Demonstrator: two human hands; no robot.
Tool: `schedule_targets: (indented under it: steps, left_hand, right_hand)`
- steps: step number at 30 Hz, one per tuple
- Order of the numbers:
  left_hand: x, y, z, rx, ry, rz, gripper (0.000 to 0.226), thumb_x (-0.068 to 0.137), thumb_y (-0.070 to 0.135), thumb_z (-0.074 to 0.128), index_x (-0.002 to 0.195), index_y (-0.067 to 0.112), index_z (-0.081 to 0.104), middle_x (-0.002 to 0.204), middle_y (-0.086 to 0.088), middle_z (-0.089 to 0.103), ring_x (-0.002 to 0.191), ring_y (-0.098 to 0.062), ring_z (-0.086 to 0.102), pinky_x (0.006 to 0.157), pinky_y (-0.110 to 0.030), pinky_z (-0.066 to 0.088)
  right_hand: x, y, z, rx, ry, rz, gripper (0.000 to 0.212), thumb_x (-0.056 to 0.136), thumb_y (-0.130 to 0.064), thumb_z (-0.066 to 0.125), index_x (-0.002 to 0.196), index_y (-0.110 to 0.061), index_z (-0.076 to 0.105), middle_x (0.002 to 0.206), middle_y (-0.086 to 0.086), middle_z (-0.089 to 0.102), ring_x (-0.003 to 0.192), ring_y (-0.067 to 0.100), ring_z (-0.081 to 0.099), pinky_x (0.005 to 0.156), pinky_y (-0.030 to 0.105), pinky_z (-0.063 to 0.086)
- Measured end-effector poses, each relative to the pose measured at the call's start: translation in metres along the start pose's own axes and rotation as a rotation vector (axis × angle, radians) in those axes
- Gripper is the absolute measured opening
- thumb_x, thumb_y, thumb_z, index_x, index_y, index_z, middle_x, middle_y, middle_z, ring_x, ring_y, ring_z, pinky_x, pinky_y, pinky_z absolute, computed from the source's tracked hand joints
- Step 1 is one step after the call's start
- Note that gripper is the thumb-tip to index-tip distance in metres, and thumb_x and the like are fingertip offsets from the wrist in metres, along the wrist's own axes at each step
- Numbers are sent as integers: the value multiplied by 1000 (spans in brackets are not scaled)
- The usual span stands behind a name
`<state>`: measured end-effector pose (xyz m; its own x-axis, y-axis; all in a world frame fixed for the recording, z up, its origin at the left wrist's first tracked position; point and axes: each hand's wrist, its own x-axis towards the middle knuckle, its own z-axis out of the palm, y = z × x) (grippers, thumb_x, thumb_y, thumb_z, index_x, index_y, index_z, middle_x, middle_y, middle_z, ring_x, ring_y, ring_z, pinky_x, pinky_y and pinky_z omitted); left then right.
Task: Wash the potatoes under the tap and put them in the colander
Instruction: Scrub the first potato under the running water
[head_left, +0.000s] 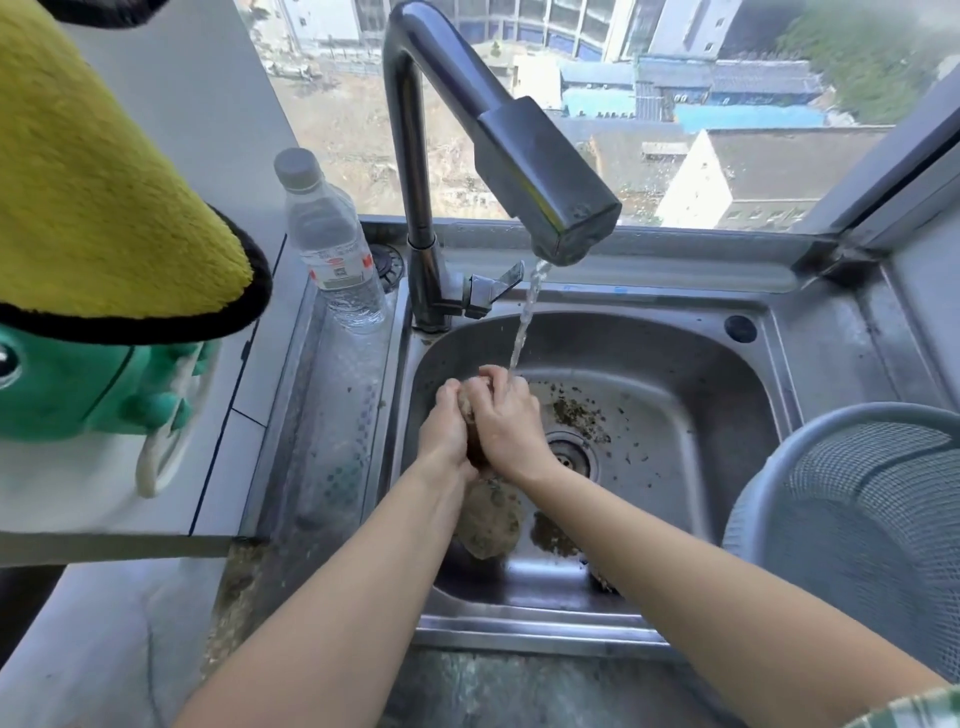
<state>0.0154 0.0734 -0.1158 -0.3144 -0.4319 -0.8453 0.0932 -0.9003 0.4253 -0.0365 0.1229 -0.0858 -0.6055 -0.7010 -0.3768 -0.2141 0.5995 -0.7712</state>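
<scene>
The person is washing a potato (470, 410) in the sink (675, 374). Both hands are closing around it, the left hand (448, 426) on one side and the right hand (506, 415) on the other, so only a little of the brown skin is showing between them. Water (524, 322) is running down from the tap (540, 182) and is landing on the fingers of the right hand.

Another potato (488, 525) is lying on the sink floor, just below the wrists, and it is looking muddy. Bits of dirt are sitting around the drain (569, 457). A dark lump near the right arm may be one more potato, but it is too hidden to tell.

The colander (857, 519) is waiting on the right of the sink, and no potato is showing in the part that can be seen.

So this is the scrubbing step, probably early in the job. Next, the clean potato needs carrying over to the right and dropping into the colander, with a firm hold, because it is likely slippery.
</scene>
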Motion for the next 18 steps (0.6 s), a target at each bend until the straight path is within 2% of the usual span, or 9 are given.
schedule_targets:
  steps: [2,5,6,8,10,11,13,15,18]
  left_hand:
    - [-3,1,1,37,21,-17,39,92,46,55,98,10,70,101,-17,71,96,-35,69,74,-47,59]
    - [-13,0,10,56,27,-39,51,95,51,49,112,6,67,108,-23,70,98,-40,69,87,-57,56]
    - [-15,-1,12,53,40,-46,50,97,50,47,108,5,66,104,-22,69,95,-39,68,87,-55,56]
    - [-17,-1,15,-12,48,-60,46,98,48,44,100,6,64,95,-19,67,87,-35,65,76,-48,55]
    - [-15,0,14,-80,56,-84,46,97,48,44,107,7,64,96,-18,66,87,-33,64,69,-43,53]
    - [-16,0,13,-83,52,-81,46,97,48,44,108,8,64,97,-17,67,88,-33,64,69,-43,54]
    - [-17,-3,15,9,61,-39,47,99,51,43,104,10,64,98,-17,68,89,-33,66,77,-47,57]
    - [-19,-10,15,180,82,68,48,94,55,53,115,12,58,106,-15,66,94,-34,67,86,-52,58]
    - [-22,-17,13,516,122,280,66,72,57,74,125,27,48,121,-10,55,98,-30,64,81,-52,60]
  right_hand:
    - [6,3,-5,119,27,34,39,96,-41,47,115,-11,64,119,11,64,115,29,56,99,39,43]
    - [23,7,-21,486,-16,332,33,94,-41,56,86,-12,68,105,16,71,102,32,66,94,45,53]
    - [20,7,-21,532,-31,362,31,93,-42,58,87,-13,67,106,15,71,102,31,67,94,45,53]
    - [16,12,-10,443,-28,254,34,88,-45,63,104,-14,64,112,12,66,105,27,64,93,41,53]
    - [9,18,1,330,-8,155,53,78,-49,70,119,-19,56,117,6,57,107,22,59,93,38,51]
    - [9,20,3,330,0,154,55,76,-50,72,119,-20,56,116,5,57,105,20,59,91,37,51]
    - [16,20,-4,477,9,274,46,79,-48,73,111,-16,62,109,7,67,98,23,65,83,36,55]
    - [22,21,-8,673,-6,424,35,87,-42,67,106,-13,68,103,12,73,93,28,70,77,37,57]
    - [21,21,-6,704,46,481,27,97,-31,51,103,-12,69,102,16,72,98,34,69,81,44,57]
